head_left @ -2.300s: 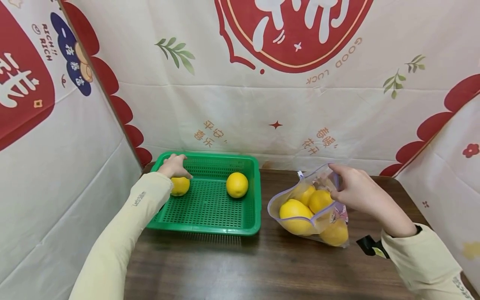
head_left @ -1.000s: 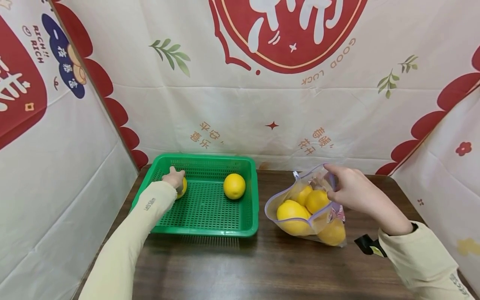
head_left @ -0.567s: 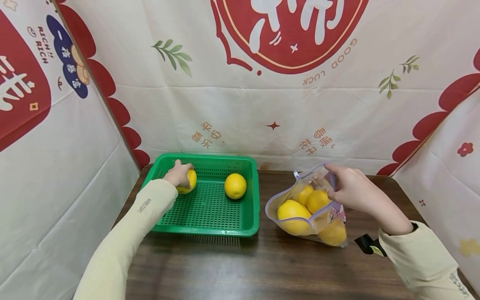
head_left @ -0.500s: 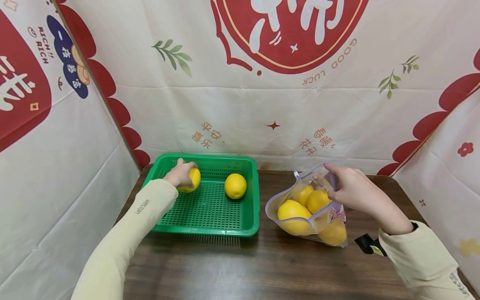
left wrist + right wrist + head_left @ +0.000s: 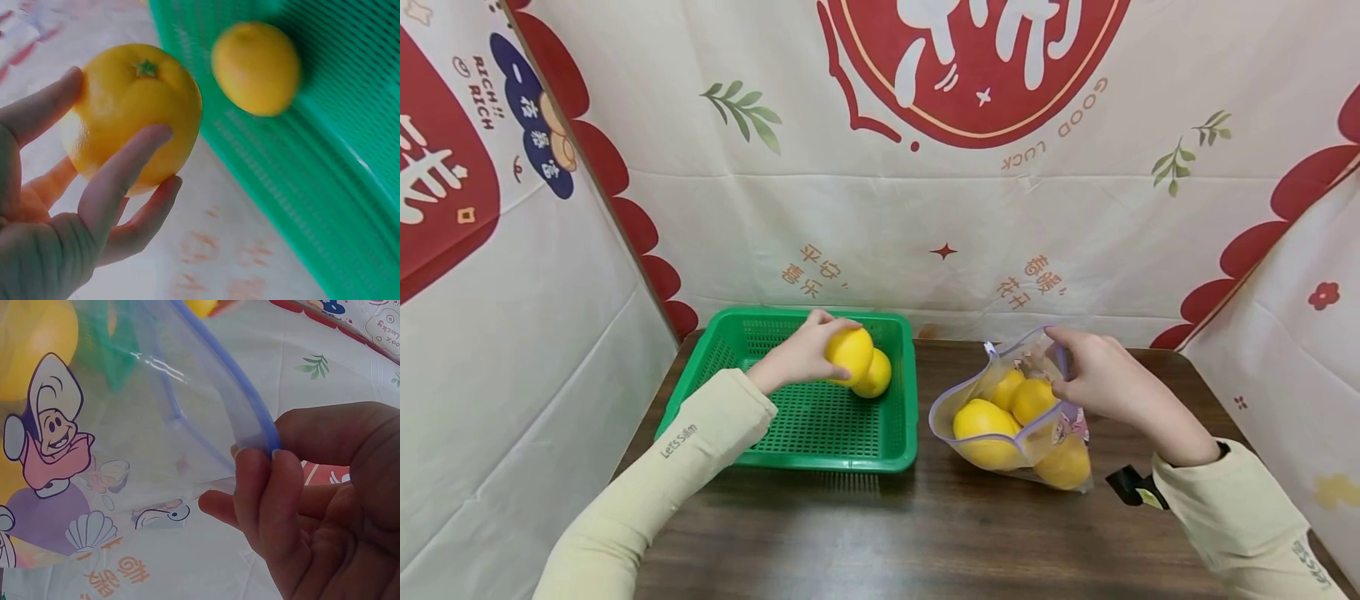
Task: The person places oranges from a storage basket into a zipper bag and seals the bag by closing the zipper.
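My left hand (image 5: 801, 354) holds a yellow-skinned orange (image 5: 851, 353) above the green basket (image 5: 820, 462). The left wrist view shows thumb and fingers curled round this fruit, its green star-shaped stem end facing the camera. Behind it, a second orange (image 5: 876, 377) lies in the basket, partly covered in the head view. On the right, a clear zip bag (image 5: 1037, 450) with a purple rim stands with its mouth spread, several oranges (image 5: 985, 421) inside. My right hand (image 5: 1105, 371) pinches the bag's rim between thumb and fingers; cartoon prints (image 5: 56, 431) show on its side.
Everything stands on a dark brown wooden table (image 5: 880, 533). A printed white cloth (image 5: 880, 217) hangs behind and at both sides, close to the basket's far edge. A black strap piece (image 5: 1135, 487) sticks out by my right cuff.
My left hand has gripped the left orange in the basket, lifted it and carried it right, in front of the other one. My right hand keeps its hold on the bag.
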Demonstrator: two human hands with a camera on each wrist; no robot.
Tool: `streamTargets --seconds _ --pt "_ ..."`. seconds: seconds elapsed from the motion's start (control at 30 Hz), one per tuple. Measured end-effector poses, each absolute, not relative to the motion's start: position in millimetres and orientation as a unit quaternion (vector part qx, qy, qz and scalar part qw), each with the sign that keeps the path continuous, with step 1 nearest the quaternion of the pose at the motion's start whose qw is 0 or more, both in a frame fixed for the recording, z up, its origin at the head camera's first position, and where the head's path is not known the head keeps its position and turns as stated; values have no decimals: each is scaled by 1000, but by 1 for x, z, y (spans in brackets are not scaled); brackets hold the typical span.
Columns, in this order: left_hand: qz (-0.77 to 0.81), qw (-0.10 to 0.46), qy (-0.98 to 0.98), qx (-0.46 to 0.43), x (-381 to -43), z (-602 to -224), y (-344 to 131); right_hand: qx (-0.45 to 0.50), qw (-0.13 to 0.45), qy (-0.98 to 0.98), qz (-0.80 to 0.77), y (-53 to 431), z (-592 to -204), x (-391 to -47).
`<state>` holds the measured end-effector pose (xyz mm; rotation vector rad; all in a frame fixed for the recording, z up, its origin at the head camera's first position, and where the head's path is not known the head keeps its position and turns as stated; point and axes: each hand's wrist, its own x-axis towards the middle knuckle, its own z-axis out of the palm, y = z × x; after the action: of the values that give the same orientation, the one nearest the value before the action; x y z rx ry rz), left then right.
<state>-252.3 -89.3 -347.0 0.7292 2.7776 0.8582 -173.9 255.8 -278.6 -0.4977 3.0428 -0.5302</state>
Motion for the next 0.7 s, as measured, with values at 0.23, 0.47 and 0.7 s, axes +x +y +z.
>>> streamTargets --seconds 0.23,0.47,0.7 --pt "314 70 897 303 -227 -329 -55 -160 4 973 -164 255 -279 -174" --pt "335 73 867 362 -208 -314 -19 -161 4 974 -162 256 -279 -173" --pt "331 82 842 418 -198 -310 11 -165 3 973 -162 255 -278 -173"
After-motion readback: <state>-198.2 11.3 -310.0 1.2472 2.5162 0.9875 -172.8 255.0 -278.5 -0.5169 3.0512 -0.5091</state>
